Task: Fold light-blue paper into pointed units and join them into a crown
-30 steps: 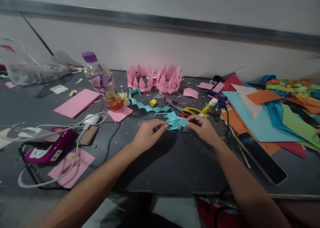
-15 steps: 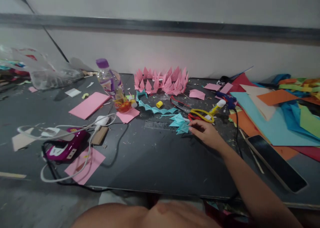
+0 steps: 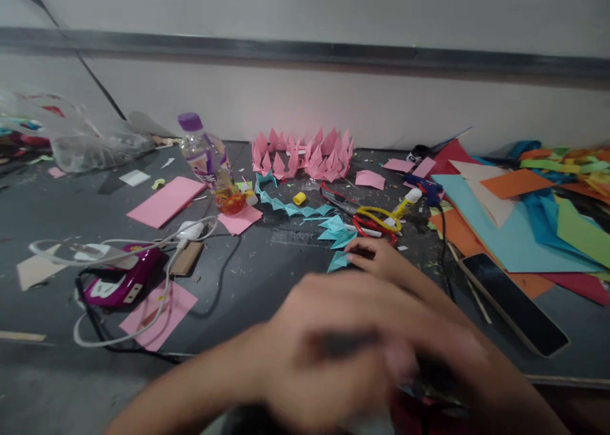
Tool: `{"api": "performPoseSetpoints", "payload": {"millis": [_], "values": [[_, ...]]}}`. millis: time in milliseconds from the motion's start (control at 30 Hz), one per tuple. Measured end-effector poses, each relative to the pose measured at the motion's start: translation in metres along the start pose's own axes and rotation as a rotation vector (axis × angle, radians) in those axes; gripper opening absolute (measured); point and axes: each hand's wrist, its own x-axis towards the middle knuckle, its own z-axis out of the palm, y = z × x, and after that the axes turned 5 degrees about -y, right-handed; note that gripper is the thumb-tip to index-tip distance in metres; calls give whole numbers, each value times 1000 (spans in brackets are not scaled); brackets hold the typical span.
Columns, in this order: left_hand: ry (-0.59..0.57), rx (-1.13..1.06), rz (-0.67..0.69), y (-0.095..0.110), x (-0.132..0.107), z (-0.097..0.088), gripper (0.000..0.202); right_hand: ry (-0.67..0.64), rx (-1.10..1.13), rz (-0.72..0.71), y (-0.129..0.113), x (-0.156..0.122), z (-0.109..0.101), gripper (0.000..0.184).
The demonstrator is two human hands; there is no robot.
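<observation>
My right hand (image 3: 374,256) pinches a small light-blue folded paper piece (image 3: 338,261) between thumb and fingers, just over the dark table. More light-blue folded pieces (image 3: 335,230) lie right behind it. A zigzag strip of light-blue folded paper (image 3: 290,207) stretches to the left, in front of a pink folded-paper crown (image 3: 328,159). My left hand (image 3: 328,340) looms large and blurred in the foreground, bent across my right forearm. Its fingers are smeared, so whether it touches the forearm or holds anything is unclear.
Yellow-and-red-handled scissors (image 3: 379,219), a glue stick (image 3: 405,206) and a blue glue gun (image 3: 426,187) lie behind my right hand. A phone (image 3: 515,305) and coloured paper sheets (image 3: 500,232) are on the right. A bottle (image 3: 210,162) and a magenta device with cables (image 3: 126,276) are left.
My left hand has come up from the table's front edge across my right forearm. My right hand has drawn slightly nearer, carrying one light-blue piece away from the others.
</observation>
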Motion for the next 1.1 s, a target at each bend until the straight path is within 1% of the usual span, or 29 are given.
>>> {"api": "performPoseSetpoints", "payload": {"millis": [33, 67, 100, 133, 167, 200, 267, 300, 367, 433, 500, 567, 700, 767, 833, 933, 1000, 1100], "values": [[7, 9, 20, -8, 17, -7, 35, -26, 9, -12, -1, 0, 0, 13], [49, 55, 51, -19, 34, -11, 33, -44, 16, -19, -1, -1, 1, 12], [90, 152, 44, -32, 50, -14, 31, -56, 24, -21, -2, -1, 1, 11], [113, 295, 0, -46, 65, -16, 29, -64, 36, -17, -2, -1, 0, 10], [110, 466, -68, -61, 79, -17, 29, -69, 55, -12, -3, -1, 0, 8], [82, 636, -132, -75, 92, -18, 30, -73, 82, -6, -3, -1, -1, 7], [57, 704, -164, -97, 112, -18, 30, -71, 157, 4, -2, -1, -2, 8], [36, 722, -175, -105, 120, -18, 31, -65, 201, 8, -2, -1, -2, 11], [-7, 753, -201, -115, 133, -18, 30, -44, 283, 13, -1, 0, -3, 16], [-43, 776, -214, -120, 141, -19, 24, -4, 352, 15, 1, 1, -3, 21], [-67, 786, -216, -120, 142, -23, 23, 54, 411, 18, 2, 4, -4, 22], [-94, 782, -204, -115, 136, -31, 24, 111, 455, 24, 2, 6, -6, 20], [-204, 731, -174, -97, 106, -52, 22, 195, 504, 14, 0, 6, -11, 14], [-274, 686, -154, -86, 88, -57, 19, 214, 530, 11, -4, 4, -11, 14], [-343, 576, -126, -80, 71, -57, 16, 210, 532, 27, -8, 2, -8, 15], [-402, 444, -119, -79, 55, -50, 16, 197, 471, 73, -13, 0, -1, 16], [-428, 416, -109, -83, 50, -45, 17, 195, 408, 86, -14, 1, 2, 16], [-439, 450, -105, -89, 47, -43, 16, 189, 364, 92, -12, 3, 4, 16]]}}
